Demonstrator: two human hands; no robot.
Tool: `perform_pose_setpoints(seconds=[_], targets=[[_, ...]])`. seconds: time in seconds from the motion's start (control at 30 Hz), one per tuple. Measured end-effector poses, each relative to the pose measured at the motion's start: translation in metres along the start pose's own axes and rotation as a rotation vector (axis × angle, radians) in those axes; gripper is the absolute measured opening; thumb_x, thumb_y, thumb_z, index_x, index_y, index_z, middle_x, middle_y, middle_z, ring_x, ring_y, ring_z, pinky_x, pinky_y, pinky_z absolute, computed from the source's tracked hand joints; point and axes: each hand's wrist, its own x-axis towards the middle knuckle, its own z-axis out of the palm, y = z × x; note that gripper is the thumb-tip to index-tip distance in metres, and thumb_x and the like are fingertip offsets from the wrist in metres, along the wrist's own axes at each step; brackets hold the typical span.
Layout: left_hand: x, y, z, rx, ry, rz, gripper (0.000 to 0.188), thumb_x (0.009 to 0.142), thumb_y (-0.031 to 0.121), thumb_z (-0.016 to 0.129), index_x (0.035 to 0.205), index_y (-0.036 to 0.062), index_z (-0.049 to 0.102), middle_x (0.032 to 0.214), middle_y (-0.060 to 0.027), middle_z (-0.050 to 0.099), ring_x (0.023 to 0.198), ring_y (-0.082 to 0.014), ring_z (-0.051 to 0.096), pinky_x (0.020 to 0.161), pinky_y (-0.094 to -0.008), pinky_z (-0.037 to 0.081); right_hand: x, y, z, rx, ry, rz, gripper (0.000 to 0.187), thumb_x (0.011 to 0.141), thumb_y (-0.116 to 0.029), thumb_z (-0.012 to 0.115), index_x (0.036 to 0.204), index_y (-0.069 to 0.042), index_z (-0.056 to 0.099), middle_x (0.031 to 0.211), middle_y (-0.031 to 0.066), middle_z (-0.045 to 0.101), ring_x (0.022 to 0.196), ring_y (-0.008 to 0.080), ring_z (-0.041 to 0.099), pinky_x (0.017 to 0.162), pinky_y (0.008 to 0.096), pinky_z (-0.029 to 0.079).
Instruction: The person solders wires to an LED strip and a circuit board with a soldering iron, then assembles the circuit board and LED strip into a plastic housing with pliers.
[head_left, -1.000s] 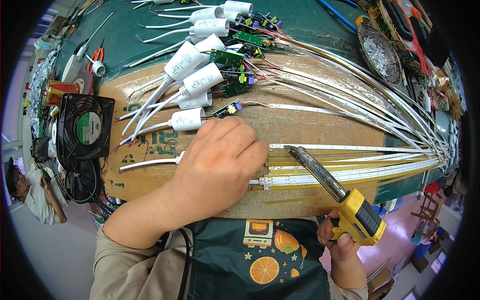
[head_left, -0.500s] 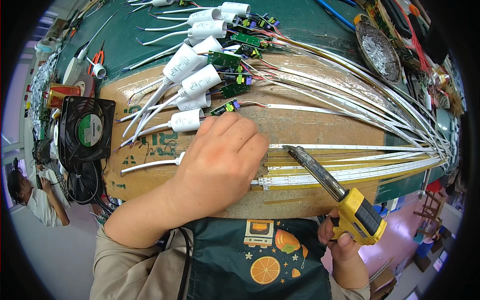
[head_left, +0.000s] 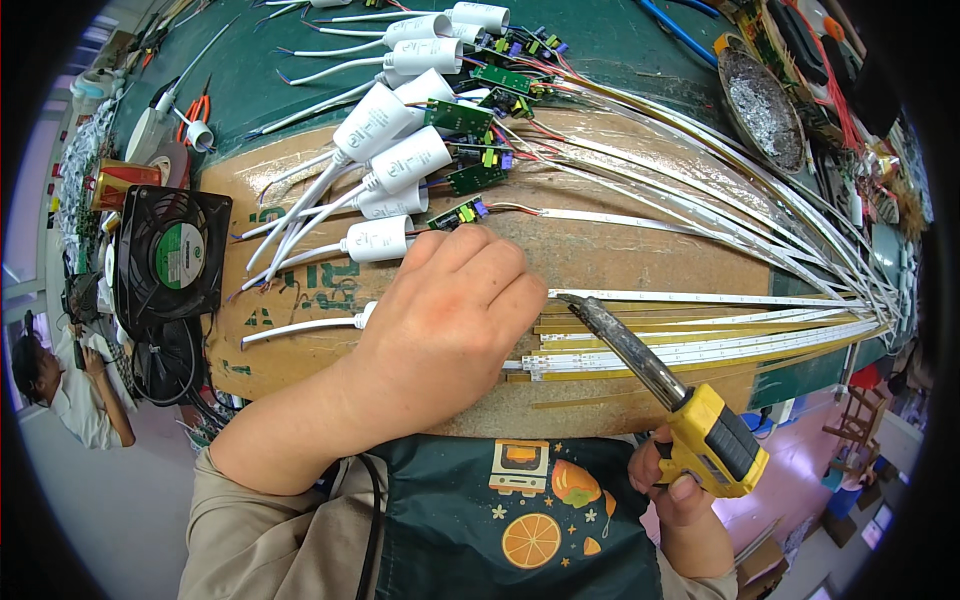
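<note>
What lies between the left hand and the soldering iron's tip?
The head view shows a short stretch of white LED strip between the left hand and the soldering iron.

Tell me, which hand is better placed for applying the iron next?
Probably the right hand: it holds the yellow soldering iron, its tip by a white strip. The left hand is curled near that strip's end, its grip hidden.

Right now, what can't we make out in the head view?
Head view:
Left grip: fingertips and anything they hold, hidden behind the knuckles.
White cap: right part, hidden by that grip.
Right grip: some fingers, hidden by the yellow iron.
Longer blue hose: upper end, cut off by the top edge.
</note>
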Motion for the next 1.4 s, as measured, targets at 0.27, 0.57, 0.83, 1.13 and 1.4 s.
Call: perform_pose_setpoints(seconds=[0.27,0.57,0.83,1.13,1.4], targets=[[0.000,0.000,0.000,-0.030,-0.002,-0.002,0.022,0.064,-0.001,0.064,0.086,0.0017,0.062,0.087,-0.0095,0.058,0.086,-0.0275,0.057,0.077,-0.0372,0.045,0.003,0.000,0.005,-0.009,0.020,0.018,0.060,0.070,-0.043,0.077,0.106,-0.003,0.049,0.062,0.0039,0.045,0.051,0.0158,0.046,0.046,0.0283,0.038],[-0.001,-0.001,0.000,-0.030,0.001,0.000,0.020,0.065,0.000,0.064,0.086,0.0009,0.062,0.087,-0.0098,0.058,0.087,-0.0273,0.057,0.077,-0.0370,0.044,0.004,0.005,0.002,-0.010,-0.015,-0.033,0.062,0.072,-0.045,0.074,0.108,-0.002,0.049,0.061,0.0033,0.044,0.049,0.0148,0.044,0.043,0.0272,0.037],[-0.001,0.000,0.000,-0.018,0.002,0.007,0.021,0.066,0.000,0.063,0.087,0.0011,0.062,0.088,-0.0096,0.058,0.088,-0.0273,0.057,0.078,-0.0369,0.044,0.005,-0.003,0.002,-0.002,-0.044,-0.077,0.069,0.075,-0.049,0.071,0.116,0.000,0.044,0.061,0.0022,0.045,0.045,0.0128,0.042,0.041,0.0264,0.037],[-0.001,0.002,-0.001,-0.017,-0.017,-0.006,0.021,0.066,-0.001,0.063,0.087,0.0015,0.062,0.089,-0.0099,0.058,0.089,-0.0282,0.057,0.080,-0.0374,0.044,0.007,-0.009,0.000,0.008,-0.033,-0.128,0.069,0.075,-0.050,0.070,0.117,-0.001,0.044,0.060,0.0018,0.045,0.047,0.0121,0.043,0.041,0.0252,0.037],[-0.001,0.000,0.002,-0.008,0.016,0.014,0.023,0.064,-0.002,0.064,0.087,0.0017,0.062,0.087,-0.0092,0.058,0.087,-0.0280,0.057,0.080,-0.0370,0.045,0.010,-0.015,0.000,0.031,-0.017,-0.140,0.070,0.074,-0.047,0.072,0.118,0.000,0.044,0.060,0.0024,0.045,0.047,0.0126,0.043,0.041,0.0255,0.037]])
